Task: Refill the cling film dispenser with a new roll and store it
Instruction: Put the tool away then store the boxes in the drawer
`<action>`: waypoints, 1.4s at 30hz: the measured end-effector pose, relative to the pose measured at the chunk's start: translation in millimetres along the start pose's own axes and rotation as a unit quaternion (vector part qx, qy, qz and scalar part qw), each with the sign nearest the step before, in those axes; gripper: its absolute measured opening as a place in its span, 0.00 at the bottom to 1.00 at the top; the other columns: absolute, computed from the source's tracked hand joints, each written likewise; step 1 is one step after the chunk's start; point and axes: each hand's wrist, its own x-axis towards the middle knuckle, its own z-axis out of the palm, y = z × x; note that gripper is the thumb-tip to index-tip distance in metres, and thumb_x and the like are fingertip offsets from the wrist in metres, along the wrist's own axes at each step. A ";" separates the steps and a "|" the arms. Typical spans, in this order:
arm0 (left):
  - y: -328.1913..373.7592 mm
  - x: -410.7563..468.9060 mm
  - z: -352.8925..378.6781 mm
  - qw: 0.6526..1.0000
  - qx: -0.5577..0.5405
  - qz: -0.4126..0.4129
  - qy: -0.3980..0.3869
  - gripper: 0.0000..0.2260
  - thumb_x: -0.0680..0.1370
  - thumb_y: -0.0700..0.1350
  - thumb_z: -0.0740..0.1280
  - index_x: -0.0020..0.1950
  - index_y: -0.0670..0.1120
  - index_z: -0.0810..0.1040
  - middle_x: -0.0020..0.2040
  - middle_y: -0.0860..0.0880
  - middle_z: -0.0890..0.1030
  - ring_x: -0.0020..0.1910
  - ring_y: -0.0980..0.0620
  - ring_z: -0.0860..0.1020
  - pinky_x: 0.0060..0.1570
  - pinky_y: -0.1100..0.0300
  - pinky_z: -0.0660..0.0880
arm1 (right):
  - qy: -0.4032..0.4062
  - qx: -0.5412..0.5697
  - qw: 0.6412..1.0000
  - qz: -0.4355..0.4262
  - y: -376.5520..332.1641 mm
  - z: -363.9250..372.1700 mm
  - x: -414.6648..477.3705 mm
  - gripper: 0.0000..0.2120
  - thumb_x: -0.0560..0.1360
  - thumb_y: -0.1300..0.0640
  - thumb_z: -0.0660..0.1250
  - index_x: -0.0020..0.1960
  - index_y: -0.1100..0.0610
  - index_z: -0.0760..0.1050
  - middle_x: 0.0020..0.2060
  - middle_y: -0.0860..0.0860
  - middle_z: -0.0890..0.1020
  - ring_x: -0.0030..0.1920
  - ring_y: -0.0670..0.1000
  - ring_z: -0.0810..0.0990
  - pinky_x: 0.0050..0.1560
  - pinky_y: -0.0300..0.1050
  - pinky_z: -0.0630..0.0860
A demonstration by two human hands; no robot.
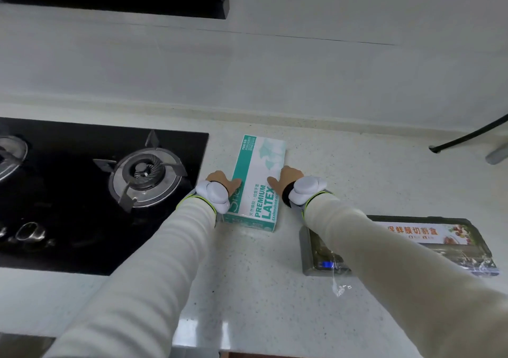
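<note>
My left hand (222, 183) and right hand (286, 179) clasp a teal glove box (258, 176) from either side, thumbs on top — the cling film dispenser (439, 236) lies beneath my right forearm.

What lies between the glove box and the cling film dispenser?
Only bare countertop lies between the glove box and the cling film dispenser; the right sleeve crosses above it. Head view.

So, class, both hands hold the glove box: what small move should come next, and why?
Probably set the glove box aside: left hand and right hand both grip it, while the cling film dispenser waits on the counter.
</note>
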 end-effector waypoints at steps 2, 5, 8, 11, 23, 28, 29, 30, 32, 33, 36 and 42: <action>1.4 7.9 1.3 1.000 -0.012 0.002 -0.015 0.27 0.80 0.55 0.58 0.70 0.35 0.66 0.69 0.39 0.71 0.66 0.41 0.72 0.63 0.55 0.67 | -0.018 -0.009 1.000 0.006 1.3 3.2 5.4 0.27 0.79 0.41 0.51 0.68 0.59 0.66 0.66 0.55 0.73 0.65 0.58 0.73 0.63 0.51 0.68; 4.7 23.4 2.6 0.999 -0.026 0.007 -0.044 0.27 0.80 0.56 0.57 0.66 0.34 0.70 0.65 0.38 0.75 0.63 0.40 0.75 0.59 0.54 0.70 | -0.035 -0.015 0.999 0.022 4.2 6.4 17.5 0.25 0.79 0.40 0.49 0.63 0.56 0.70 0.64 0.54 0.76 0.61 0.57 0.76 0.60 0.50 0.69; 7.6 33.1 4.0 0.997 -0.044 0.010 -0.067 0.27 0.80 0.57 0.56 0.63 0.34 0.73 0.61 0.38 0.77 0.56 0.42 0.77 0.48 0.57 0.67 | -0.053 0.003 0.998 0.028 6.8 9.2 24.4 0.25 0.79 0.40 0.47 0.59 0.57 0.71 0.62 0.55 0.77 0.57 0.57 0.76 0.60 0.50 0.68; 9.2 39.9 5.3 0.994 -0.066 0.009 -0.083 0.27 0.81 0.57 0.54 0.63 0.34 0.72 0.62 0.37 0.77 0.56 0.41 0.77 0.52 0.55 0.69 | -0.055 0.056 0.997 0.027 6.8 14.2 28.9 0.26 0.81 0.43 0.48 0.61 0.62 0.72 0.59 0.58 0.78 0.58 0.59 0.77 0.58 0.48 0.68; 10.8 38.3 4.1 0.991 -0.108 -0.004 -0.081 0.29 0.82 0.56 0.48 0.69 0.34 0.67 0.67 0.37 0.72 0.64 0.40 0.73 0.64 0.54 0.66 | -0.062 0.089 0.993 0.052 -0.3 25.2 27.7 0.23 0.82 0.48 0.47 0.65 0.64 0.67 0.64 0.59 0.73 0.63 0.59 0.73 0.60 0.47 0.66; 1.0 33.8 1.4 0.987 -0.151 -0.015 -0.058 0.33 0.81 0.61 0.46 0.70 0.34 0.66 0.69 0.37 0.70 0.66 0.41 0.71 0.65 0.55 0.64 | -0.027 0.123 0.991 0.052 1.1 26.3 18.5 0.21 0.81 0.47 0.52 0.61 0.63 0.70 0.58 0.59 0.77 0.57 0.60 0.76 0.50 0.45 0.64; -2.5 31.4 1.0 0.984 -0.168 -0.018 -0.055 0.34 0.80 0.62 0.46 0.69 0.35 0.67 0.68 0.38 0.72 0.66 0.41 0.72 0.64 0.55 0.65 | -0.024 0.131 0.990 0.047 1.0 26.3 15.0 0.21 0.80 0.47 0.52 0.61 0.63 0.70 0.58 0.59 0.77 0.57 0.59 0.76 0.50 0.45 0.64; -5.6 28.5 0.3 0.980 -0.192 -0.019 -0.057 0.36 0.79 0.64 0.46 0.69 0.36 0.68 0.67 0.38 0.73 0.64 0.41 0.73 0.64 0.56 0.65 | -0.021 0.138 0.989 0.045 -0.4 24.4 10.3 0.21 0.80 0.47 0.53 0.62 0.63 0.69 0.58 0.59 0.77 0.57 0.59 0.76 0.50 0.45 0.64; -11.0 25.0 -0.7 0.967 -0.244 -0.014 -0.071 0.38 0.77 0.67 0.46 0.68 0.37 0.70 0.65 0.39 0.75 0.63 0.40 0.75 0.68 0.54 0.67 | -0.016 0.140 0.989 0.040 -2.9 20.0 4.5 0.22 0.80 0.47 0.53 0.63 0.63 0.69 0.59 0.59 0.77 0.57 0.60 0.76 0.51 0.45 0.66; -13.0 19.1 -1.4 0.962 -0.260 -0.007 -0.080 0.38 0.76 0.68 0.46 0.68 0.38 0.70 0.65 0.39 0.75 0.63 0.40 0.75 0.68 0.52 0.68 | -0.016 0.137 0.990 0.034 -3.1 18.0 -0.9 0.22 0.80 0.47 0.53 0.64 0.63 0.69 0.60 0.59 0.77 0.58 0.60 0.76 0.51 0.45 0.66; -18.3 6.0 -3.7 0.954 -0.290 -0.005 -0.078 0.40 0.75 0.70 0.48 0.64 0.38 0.74 0.61 0.38 0.78 0.59 0.40 0.78 0.65 0.49 0.71 | -0.015 0.134 0.991 0.018 -1.9 10.7 -18.1 0.23 0.80 0.46 0.53 0.65 0.62 0.69 0.60 0.58 0.77 0.57 0.59 0.76 0.50 0.44 0.65; -20.9 -33.7 -7.5 0.949 -0.304 -0.001 -0.079 0.38 0.73 0.71 0.50 0.63 0.41 0.75 0.58 0.40 0.80 0.54 0.41 0.79 0.54 0.52 0.76 | -0.023 0.096 0.995 0.014 1.9 7.3 -63.6 0.24 0.80 0.45 0.54 0.63 0.63 0.70 0.60 0.59 0.77 0.58 0.60 0.77 0.49 0.43 0.64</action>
